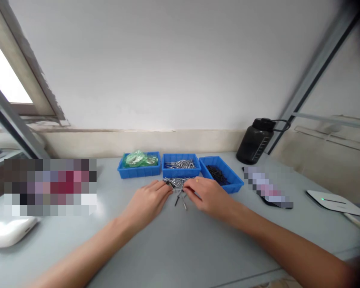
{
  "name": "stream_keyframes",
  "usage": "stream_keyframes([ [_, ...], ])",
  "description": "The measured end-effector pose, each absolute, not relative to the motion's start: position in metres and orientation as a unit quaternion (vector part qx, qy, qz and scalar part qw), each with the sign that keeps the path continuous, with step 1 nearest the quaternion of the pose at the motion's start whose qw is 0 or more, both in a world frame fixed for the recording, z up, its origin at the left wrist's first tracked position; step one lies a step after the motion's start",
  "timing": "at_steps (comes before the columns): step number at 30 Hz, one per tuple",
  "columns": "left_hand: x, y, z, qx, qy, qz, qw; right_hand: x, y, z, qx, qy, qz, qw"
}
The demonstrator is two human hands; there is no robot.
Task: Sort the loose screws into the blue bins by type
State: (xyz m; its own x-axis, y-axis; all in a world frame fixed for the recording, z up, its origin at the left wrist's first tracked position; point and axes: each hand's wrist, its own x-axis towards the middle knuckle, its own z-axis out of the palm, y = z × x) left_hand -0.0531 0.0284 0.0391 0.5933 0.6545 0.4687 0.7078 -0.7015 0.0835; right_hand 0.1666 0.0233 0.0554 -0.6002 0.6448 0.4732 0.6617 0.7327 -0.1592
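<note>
The mixed pile of screws [177, 183] lies on the bench [168, 240] just before the middle blue tray [181, 173]. The left hand [150, 199] and right hand [211, 195] touch it with fingers narrowly curled; whether either pinches one cannot be told. A careless sweep could scatter screws across the smooth bench.

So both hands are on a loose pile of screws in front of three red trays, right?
Not quite: the trays are blue, not red. The head view shows the left hand and right hand on the loose pile of screws in front of all three.
</note>
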Motion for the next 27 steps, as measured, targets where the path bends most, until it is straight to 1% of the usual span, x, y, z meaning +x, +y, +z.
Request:
stream_keyframes([
  [2, -0.0534, 0.0286, 0.0396, -0.886, -0.386, -0.251, 0.052, 0.1666, 0.0241, 0.0561, -0.375, -0.894, -0.016, 0.247],
  [7, -0.0529, 0.0280, 0.0396, -0.881, -0.389, -0.262, 0.058, 0.1650, 0.0225, 0.0577, -0.344, -0.902, -0.034, 0.260],
  [14, -0.0529, 0.0280, 0.0409, -0.880, -0.389, -0.266, 0.056, 0.1638, 0.0259, 0.0578, -0.289, -0.939, -0.044, 0.179],
  [19, -0.0516, 0.0249, 0.0403, -0.894, -0.345, -0.283, 0.040, 0.1619, 0.0246, 0.0551, -0.276, -0.951, -0.056, 0.126],
  [24, -0.0516, 0.0231, 0.0388, -0.896, -0.320, -0.305, 0.038, 0.1613, 0.0233, 0.0514, -0.265, -0.955, -0.028, 0.128],
  [27, -0.0521, 0.0243, 0.0392, -0.890, -0.337, -0.306, 0.039, 0.1641, 0.0248, 0.0542, -0.259, -0.953, -0.034, 0.154],
])
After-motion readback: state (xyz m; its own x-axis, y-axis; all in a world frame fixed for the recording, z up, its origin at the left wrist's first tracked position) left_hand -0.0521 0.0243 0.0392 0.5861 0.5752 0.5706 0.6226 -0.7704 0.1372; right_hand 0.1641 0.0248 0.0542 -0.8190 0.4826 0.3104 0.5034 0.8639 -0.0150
